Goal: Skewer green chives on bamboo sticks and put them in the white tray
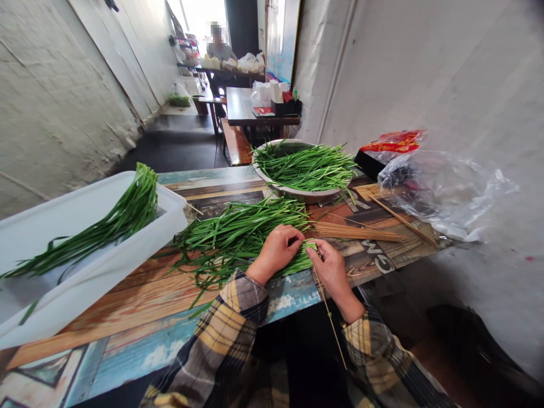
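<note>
A loose pile of green chives (238, 232) lies on the painted wooden table (140, 294) in front of me. My left hand (277, 249) is curled with its fingers pinched on the cut ends of a few chives. My right hand (330, 267) is closed on a thin bamboo skewer (329, 314) that slants down past the table edge, its tip at the same chive ends. The two hands almost touch. Plaid sleeves cover both forearms.
A metal bowl (297, 191) of chives stands behind the pile. A bundle of skewers (357, 232) lies to the right, beside a crumpled clear plastic bag (446, 190). A white tray (76, 266) at left holds a chive bunch (114, 221). A person sits far back.
</note>
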Action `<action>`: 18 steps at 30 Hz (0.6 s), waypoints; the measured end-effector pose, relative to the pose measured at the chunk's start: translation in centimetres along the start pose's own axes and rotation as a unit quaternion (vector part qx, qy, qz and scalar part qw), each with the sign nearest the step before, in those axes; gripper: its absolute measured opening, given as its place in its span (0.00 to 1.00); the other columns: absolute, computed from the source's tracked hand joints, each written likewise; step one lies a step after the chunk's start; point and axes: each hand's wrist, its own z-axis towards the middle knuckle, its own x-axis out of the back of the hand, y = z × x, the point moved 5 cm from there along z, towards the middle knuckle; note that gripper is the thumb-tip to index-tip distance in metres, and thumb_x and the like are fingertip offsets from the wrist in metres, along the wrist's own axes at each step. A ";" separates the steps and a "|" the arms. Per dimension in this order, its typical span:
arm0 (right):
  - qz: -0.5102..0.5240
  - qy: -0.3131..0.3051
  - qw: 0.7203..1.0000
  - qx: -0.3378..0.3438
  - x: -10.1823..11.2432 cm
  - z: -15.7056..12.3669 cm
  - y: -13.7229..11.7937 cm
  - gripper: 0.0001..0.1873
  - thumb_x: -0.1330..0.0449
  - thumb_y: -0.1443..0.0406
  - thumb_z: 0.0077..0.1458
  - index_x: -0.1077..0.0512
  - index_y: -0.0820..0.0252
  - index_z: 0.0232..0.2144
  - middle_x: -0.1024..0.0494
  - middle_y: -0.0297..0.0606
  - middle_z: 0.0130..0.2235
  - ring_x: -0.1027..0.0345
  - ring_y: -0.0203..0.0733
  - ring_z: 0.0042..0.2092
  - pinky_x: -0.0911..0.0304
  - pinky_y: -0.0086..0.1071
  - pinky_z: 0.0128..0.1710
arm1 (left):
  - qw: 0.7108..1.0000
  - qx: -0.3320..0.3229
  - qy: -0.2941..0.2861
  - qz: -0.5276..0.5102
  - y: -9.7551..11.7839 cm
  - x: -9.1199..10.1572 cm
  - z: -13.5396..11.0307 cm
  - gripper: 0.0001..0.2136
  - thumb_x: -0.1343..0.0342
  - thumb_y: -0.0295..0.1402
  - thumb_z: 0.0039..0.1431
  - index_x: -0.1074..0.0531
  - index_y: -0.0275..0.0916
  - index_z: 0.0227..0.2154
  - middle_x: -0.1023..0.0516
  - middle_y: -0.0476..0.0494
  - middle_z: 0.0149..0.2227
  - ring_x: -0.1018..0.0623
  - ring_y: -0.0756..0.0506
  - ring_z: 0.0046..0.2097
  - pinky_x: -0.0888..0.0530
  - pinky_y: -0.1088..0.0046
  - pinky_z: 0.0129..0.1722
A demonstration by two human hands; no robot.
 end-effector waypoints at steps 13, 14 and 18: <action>0.000 -0.001 1.000 0.005 -0.1 0.0 0.3 0.15 0.43 0.56 0.55 0.26 0.60 0.40 0.20 0.40 0.35 0.27 0.43 0.36 0.33 0.32 0.34 | 1.000 0.006 -0.001 0.004 0.2 0.1 0.0 0.07 0.45 0.21 0.54 0.25 0.37 0.27 0.23 0.48 0.29 0.27 0.48 0.35 0.33 0.72 0.38; -0.001 0.000 1.000 0.005 -0.1 0.0 0.4 0.16 0.42 0.56 0.55 0.26 0.61 0.40 0.20 0.40 0.35 0.27 0.43 0.36 0.33 0.32 0.35 | 1.000 0.007 -0.002 0.005 0.2 0.1 0.0 0.07 0.45 0.21 0.54 0.25 0.37 0.27 0.23 0.48 0.30 0.27 0.48 0.35 0.33 0.72 0.38; -0.005 0.000 1.000 0.008 -0.1 0.0 0.3 0.15 0.42 0.57 0.56 0.26 0.60 0.40 0.20 0.40 0.36 0.27 0.42 0.36 0.34 0.33 0.37 | 1.000 0.010 0.001 0.004 0.1 0.2 0.1 0.06 0.46 0.22 0.54 0.25 0.37 0.27 0.23 0.48 0.29 0.27 0.48 0.35 0.32 0.71 0.38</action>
